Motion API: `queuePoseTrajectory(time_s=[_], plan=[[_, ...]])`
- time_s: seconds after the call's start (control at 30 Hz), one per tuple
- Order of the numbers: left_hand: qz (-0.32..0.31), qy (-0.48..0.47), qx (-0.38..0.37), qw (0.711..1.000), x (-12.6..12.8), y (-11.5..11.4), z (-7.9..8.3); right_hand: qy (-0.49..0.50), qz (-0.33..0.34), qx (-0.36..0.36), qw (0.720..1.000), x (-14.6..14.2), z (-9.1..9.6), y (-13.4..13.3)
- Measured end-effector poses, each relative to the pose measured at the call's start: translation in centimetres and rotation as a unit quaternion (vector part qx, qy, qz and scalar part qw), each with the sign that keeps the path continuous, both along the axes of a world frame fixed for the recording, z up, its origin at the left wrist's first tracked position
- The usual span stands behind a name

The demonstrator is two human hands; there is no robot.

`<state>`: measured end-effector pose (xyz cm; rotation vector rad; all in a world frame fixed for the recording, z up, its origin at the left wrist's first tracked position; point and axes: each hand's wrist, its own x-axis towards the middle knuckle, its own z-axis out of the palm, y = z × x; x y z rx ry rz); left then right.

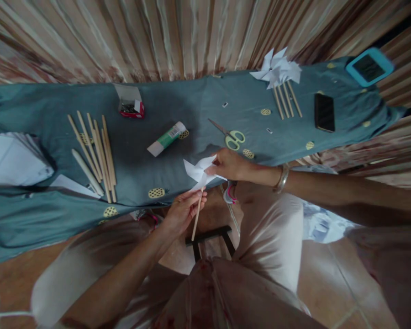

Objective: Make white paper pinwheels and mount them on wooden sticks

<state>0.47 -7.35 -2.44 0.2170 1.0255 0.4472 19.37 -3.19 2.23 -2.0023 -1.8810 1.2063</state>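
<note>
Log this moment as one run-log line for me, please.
left hand: pinches stick | right hand: holds paper pinwheel at stick top | nearby: scissors, glue stick

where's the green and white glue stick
Head view, left of centre: the glue stick lies on the grey-blue cloth between the small red box and the green-handled scissors.

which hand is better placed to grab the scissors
Right, probably: the right hand on the paper pinwheel sits right beside the scissors; the left hand holds the stick farther away.
</note>
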Motion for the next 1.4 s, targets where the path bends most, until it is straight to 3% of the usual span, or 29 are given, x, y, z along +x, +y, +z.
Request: queuePoseTrajectory(time_s=[0.17, 0.3, 0.53, 1.0, 1.4], plan=[[0.004, 0.02, -0.007, 1.0, 0.1, -0.6, -0.3, 0.02, -0.043, 0.092, 0.995, -0.4, -0.8, -3.8], [-0.012, 0.034, 0.029, 0.999, 0.0, -1.2, -1.0, 0.069, -0.074, 0.206, 0.973, -1.2, -2.3, -6.7], [-0.025, 0.076, 0.048, 0.996, 0.2, -1.4, -1.8, 0.068, -0.103, 0.344, 0.931, -2.2, -4.0, -8.6], [-0.039, 0.083, 0.024, 0.995, 0.1, -1.4, -2.1, 0.038, -0.103, 0.352, 0.93, -2.3, -4.2, -8.2], [-0.059, 0.087, 0.064, 0.992, 0.1, -1.4, -2.0, -0.005, -0.116, 0.25, 0.961, -2.2, -2.9, -7.7]])
